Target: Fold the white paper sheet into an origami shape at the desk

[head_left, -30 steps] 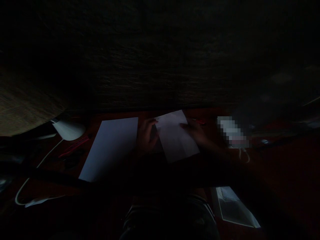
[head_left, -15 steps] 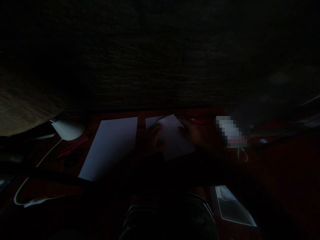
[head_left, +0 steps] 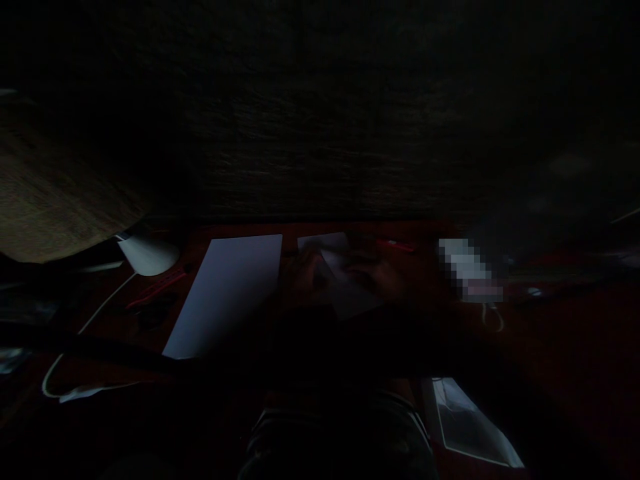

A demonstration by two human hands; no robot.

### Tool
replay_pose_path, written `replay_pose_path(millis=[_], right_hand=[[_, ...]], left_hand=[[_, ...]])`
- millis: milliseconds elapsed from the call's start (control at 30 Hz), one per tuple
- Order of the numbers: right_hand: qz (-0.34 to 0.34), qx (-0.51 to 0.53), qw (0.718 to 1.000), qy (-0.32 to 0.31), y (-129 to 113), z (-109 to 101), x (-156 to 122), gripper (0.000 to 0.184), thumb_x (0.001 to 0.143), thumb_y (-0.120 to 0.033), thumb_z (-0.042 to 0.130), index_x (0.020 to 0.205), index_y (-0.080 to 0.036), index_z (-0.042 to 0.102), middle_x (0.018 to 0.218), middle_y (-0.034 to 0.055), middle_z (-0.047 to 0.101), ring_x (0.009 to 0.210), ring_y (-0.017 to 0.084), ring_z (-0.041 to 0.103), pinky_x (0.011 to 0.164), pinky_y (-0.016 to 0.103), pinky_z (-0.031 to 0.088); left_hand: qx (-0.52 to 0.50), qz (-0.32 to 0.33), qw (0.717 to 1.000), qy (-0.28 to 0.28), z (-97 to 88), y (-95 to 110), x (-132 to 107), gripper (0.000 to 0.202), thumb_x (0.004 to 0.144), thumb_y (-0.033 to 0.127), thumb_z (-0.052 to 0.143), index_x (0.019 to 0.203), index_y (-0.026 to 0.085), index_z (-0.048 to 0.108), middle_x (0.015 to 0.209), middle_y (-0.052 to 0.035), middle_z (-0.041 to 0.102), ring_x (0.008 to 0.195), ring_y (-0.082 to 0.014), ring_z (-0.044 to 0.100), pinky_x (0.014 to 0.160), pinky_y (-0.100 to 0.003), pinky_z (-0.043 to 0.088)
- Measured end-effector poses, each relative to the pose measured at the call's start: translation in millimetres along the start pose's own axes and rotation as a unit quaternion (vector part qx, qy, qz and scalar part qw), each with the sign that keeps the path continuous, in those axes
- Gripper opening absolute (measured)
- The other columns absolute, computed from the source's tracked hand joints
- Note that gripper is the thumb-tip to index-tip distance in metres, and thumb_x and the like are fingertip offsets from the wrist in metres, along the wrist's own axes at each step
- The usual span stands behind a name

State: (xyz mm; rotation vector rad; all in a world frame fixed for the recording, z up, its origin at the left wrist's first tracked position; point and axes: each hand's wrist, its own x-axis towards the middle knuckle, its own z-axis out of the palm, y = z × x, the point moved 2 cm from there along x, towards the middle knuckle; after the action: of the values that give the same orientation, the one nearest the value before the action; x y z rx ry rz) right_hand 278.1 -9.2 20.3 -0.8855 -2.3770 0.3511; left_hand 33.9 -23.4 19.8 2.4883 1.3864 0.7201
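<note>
The scene is very dark. A white sheet of paper [head_left: 353, 299] lies tilted on the reddish-brown table between my two hands. My left hand [head_left: 304, 272] is at its left side, the fingers curled in with paper between them. From the right, my right hand [head_left: 379, 275] reaches over the sheet, its fingers closed on the upper part. Both hands are dim, so the exact finger grip is hard to make out. Part of the paper is hidden under the fingers.
Further left lies a larger white sheet [head_left: 233, 287]. Left of that are a red strip-like object [head_left: 157, 288] and a white cone-shaped object [head_left: 150, 257] with a cable. A red pen-like object [head_left: 400, 246] lies behind my right hand. A clear sleeve [head_left: 473, 427] is at lower right.
My right hand has moved left across the sheet, covering more of its upper part. The sheet's upper corner no longer shows. The whole view has shifted slightly.
</note>
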Motion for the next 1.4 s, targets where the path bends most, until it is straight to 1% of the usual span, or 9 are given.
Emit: replay_pose_path(millis=[67,167,333,533,667,767,1000,1233,1400], right_hand=[[-0.007,-0.024,1.000,-0.013,-6,1,0,0.029,0.097,-0.019,0.062,0.117,-0.029,0.080,0.139,0.0069,0.069,0.124,0.027,0.067,0.102,0.048,0.058],[-0.026,-0.069,0.997,-0.028,-15,3,1,0.035,0.096,-0.021,0.065,0.128,-0.032,0.076,0.140,0.0076,0.068,0.127,0.031,0.063,0.105,0.052,0.054],[-0.029,-0.121,0.991,-0.048,-23,11,-1,0.038,0.093,-0.026,0.071,0.130,-0.034,0.076,0.137,0.0102,0.067,0.124,0.035,0.057,0.104,0.055,0.049],[-0.020,-0.134,0.990,-0.046,-23,15,-4,0.048,0.084,-0.030,0.078,0.132,-0.030,0.075,0.142,0.0124,0.063,0.124,0.038,0.054,0.105,0.057,0.044],[-0.030,-0.133,0.989,-0.064,-25,12,-3,0.055,0.084,-0.033,0.078,0.139,-0.033,0.071,0.144,0.0118,0.062,0.127,0.039,0.052,0.104,0.057,0.043],[-0.036,-0.139,0.987,-0.076,-27,10,-3,0.055,0.084,-0.032,0.078,0.139,-0.033,0.071,0.144,0.0110,0.063,0.126,0.038,0.052,0.102,0.056,0.043],[-0.056,-0.156,0.982,-0.086,-26,10,-4,0.052,0.087,-0.034,0.077,0.139,-0.036,0.071,0.147,0.0102,0.062,0.127,0.037,0.050,0.102,0.055,0.040],[-0.070,-0.158,0.981,-0.089,-31,7,-3,0.050,0.087,-0.034,0.079,0.136,-0.039,0.073,0.143,0.0094,0.064,0.125,0.035,0.050,0.100,0.051,0.039],[-0.082,-0.154,0.982,-0.075,-29,8,-3,0.046,0.087,-0.033,0.080,0.133,-0.039,0.075,0.140,0.0086,0.066,0.123,0.034,0.050,0.099,0.050,0.039]], left_hand=[[0.016,-0.028,0.999,0.026,0.6,-2,-2,0.052,0.089,0.061,0.065,0.121,0.021,0.056,0.128,-0.0156,0.060,0.118,-0.0360,0.059,0.101,-0.051,0.048],[0.035,-0.039,0.998,0.028,3.2,-4,-4,0.060,0.086,0.062,0.067,0.128,0.020,0.054,0.130,-0.0169,0.058,0.122,-0.0385,0.056,0.103,-0.053,0.045],[0.035,-0.042,0.998,0.034,8.1,-8,-6,0.061,0.085,0.059,0.069,0.131,0.022,0.055,0.136,-0.0156,0.054,0.125,-0.0388,0.053,0.104,-0.055,0.043],[0.029,-0.037,0.999,0.017,5.8,-6,-7,0.051,0.088,0.055,0.069,0.127,0.023,0.058,0.138,-0.0139,0.053,0.129,-0.0375,0.052,0.107,-0.055,0.041],[0.017,-0.040,0.999,0.007,2.3,-8,-7,0.060,0.082,0.051,0.076,0.130,0.022,0.056,0.139,-0.0150,0.053,0.129,-0.0385,0.052,0.106,-0.054,0.043],[0.008,-0.045,0.999,0.009,1.7,-8,-6,0.062,0.082,0.048,0.076,0.133,0.020,0.055,0.141,-0.0164,0.052,0.130,-0.0393,0.053,0.107,-0.056,0.043],[0.000,-0.014,1.000,0.019,-1.1,-5,-4,0.053,0.088,0.022,0.058,0.141,0.020,0.054,0.152,-0.0151,0.053,0.142,-0.0341,0.050,0.119,-0.054,0.039],[0.026,-0.030,0.999,-0.012,0.0,-8,-6,0.054,0.092,0.026,0.056,0.145,0.020,0.056,0.161,-0.0125,0.049,0.149,-0.0325,0.046,0.124,-0.054,0.037],[0.038,-0.021,0.999,-0.011,0.5,-6,-11,0.052,0.096,0.025,0.054,0.147,0.018,0.055,0.160,-0.0151,0.049,0.150,-0.0326,0.046,0.126,-0.054,0.035]])
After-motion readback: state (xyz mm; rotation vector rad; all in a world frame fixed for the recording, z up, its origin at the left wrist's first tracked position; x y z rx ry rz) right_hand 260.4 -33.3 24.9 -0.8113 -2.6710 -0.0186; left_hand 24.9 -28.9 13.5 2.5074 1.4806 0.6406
